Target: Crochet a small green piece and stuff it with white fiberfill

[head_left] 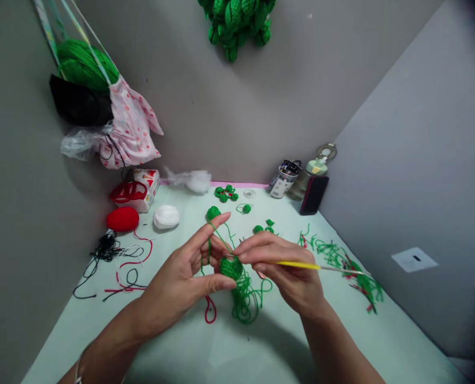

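Pinched between the thumb and fingers of my left hand (195, 266) is a small round green crochet piece (231, 268). Green yarn runs up over the raised index finger of that hand. My right hand (283, 264) grips a crochet hook (299, 264) with a yellow handle, held like a pencil. Its tip meets the upper edge of the crochet piece; the exact stitch is too small to make out. Loose green yarn (247, 304) lies in loops on the table just below the piece. A red yarn loop (210, 310) lies under my left hand.
Red (123, 219) and white yarn balls (166, 217) sit at left, beside tangled black yarn (106, 248). White stuffing (197, 181) and small green crochet pieces (226, 193) lie at the back. A phone (314, 196) leans at back right, near green yarn scraps (349, 264). Bags (129, 122) hang at left.
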A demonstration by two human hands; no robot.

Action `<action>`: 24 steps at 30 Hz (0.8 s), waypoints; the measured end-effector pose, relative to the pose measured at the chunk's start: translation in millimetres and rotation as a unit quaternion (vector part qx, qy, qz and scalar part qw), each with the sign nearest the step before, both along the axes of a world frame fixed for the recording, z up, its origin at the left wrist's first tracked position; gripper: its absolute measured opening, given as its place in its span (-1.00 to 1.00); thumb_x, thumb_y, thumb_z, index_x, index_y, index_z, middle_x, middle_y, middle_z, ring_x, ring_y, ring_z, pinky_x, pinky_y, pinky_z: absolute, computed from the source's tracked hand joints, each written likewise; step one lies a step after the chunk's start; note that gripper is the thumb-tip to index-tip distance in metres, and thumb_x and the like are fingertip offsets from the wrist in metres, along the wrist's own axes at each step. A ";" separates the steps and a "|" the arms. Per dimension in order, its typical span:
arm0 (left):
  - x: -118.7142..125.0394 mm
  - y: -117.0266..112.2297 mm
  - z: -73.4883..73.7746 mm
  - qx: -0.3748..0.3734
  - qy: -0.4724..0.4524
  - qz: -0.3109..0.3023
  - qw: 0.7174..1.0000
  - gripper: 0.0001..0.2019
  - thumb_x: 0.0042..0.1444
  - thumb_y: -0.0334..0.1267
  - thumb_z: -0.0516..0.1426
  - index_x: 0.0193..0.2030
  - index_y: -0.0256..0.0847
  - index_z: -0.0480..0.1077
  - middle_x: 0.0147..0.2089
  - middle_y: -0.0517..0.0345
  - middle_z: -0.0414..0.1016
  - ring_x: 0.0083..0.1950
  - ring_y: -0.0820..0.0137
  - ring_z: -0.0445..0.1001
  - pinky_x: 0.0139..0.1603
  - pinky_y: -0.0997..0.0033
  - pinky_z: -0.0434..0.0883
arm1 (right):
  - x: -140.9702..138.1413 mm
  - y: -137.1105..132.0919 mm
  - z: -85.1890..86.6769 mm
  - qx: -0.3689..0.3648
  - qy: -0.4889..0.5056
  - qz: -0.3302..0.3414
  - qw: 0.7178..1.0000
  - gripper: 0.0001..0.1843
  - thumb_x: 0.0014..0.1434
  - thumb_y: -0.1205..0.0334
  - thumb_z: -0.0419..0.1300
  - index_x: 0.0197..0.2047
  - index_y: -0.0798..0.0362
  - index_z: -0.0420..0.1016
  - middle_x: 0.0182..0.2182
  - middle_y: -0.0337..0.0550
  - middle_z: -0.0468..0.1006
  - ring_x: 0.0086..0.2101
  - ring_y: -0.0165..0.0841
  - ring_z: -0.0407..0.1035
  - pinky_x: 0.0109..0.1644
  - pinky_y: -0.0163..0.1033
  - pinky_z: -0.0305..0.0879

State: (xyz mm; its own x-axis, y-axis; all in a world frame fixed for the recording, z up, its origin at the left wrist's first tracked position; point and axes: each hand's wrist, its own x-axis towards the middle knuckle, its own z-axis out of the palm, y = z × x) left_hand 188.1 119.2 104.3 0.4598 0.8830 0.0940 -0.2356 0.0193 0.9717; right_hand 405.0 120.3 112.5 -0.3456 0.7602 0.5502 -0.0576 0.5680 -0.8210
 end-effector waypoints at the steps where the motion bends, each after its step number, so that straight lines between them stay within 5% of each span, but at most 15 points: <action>1: 0.6 -0.2 -0.7 0.003 -0.005 0.000 1.000 -0.20 0.20 -0.35 0.38 0.51 0.23 0.23 -0.10 0.24 0.46 -0.05 0.37 0.43 0.15 0.26 0.38 | -0.8 -0.6 -0.6 0.008 0.003 -0.008 1.000 -0.77 0.41 0.26 0.29 0.04 -0.18 0.74 -0.11 -0.12 0.73 -0.14 -0.31 0.57 -0.03 -0.16 0.57; 10: 1.1 -0.7 0.0 0.012 0.023 0.016 1.000 -0.24 0.12 -0.32 0.44 0.42 0.22 0.34 -0.14 0.29 0.45 -0.06 0.39 0.46 0.13 0.33 0.40 | -5.8 5.8 -11.6 -0.098 0.150 0.062 0.982 -0.83 0.42 0.17 0.28 -0.05 -0.13 0.74 -0.17 -0.15 0.72 -0.28 -0.37 0.57 -0.20 -0.24 0.56; 16: -0.7 -1.1 4.0 0.024 0.057 0.000 0.998 -0.24 0.12 -0.35 0.41 0.43 0.16 0.34 -0.13 0.28 0.48 -0.04 0.36 0.49 0.14 0.29 0.41 | -0.9 8.8 -9.3 -0.130 0.149 0.116 0.973 -0.81 0.46 0.15 0.23 -0.07 -0.09 0.71 -0.19 -0.16 0.72 -0.27 -0.40 0.58 -0.15 -0.26 0.53; 24: -3.1 0.9 5.0 0.055 0.113 -0.014 0.992 -0.27 0.14 -0.35 0.35 0.45 0.10 0.32 -0.11 0.24 0.52 -0.06 0.32 0.48 0.11 0.22 0.40 | 5.2 7.4 -3.4 -0.088 0.077 0.096 0.989 -0.78 0.47 0.14 0.22 -0.11 -0.04 0.71 -0.26 -0.13 0.71 -0.22 -0.34 0.57 -0.13 -0.21 0.51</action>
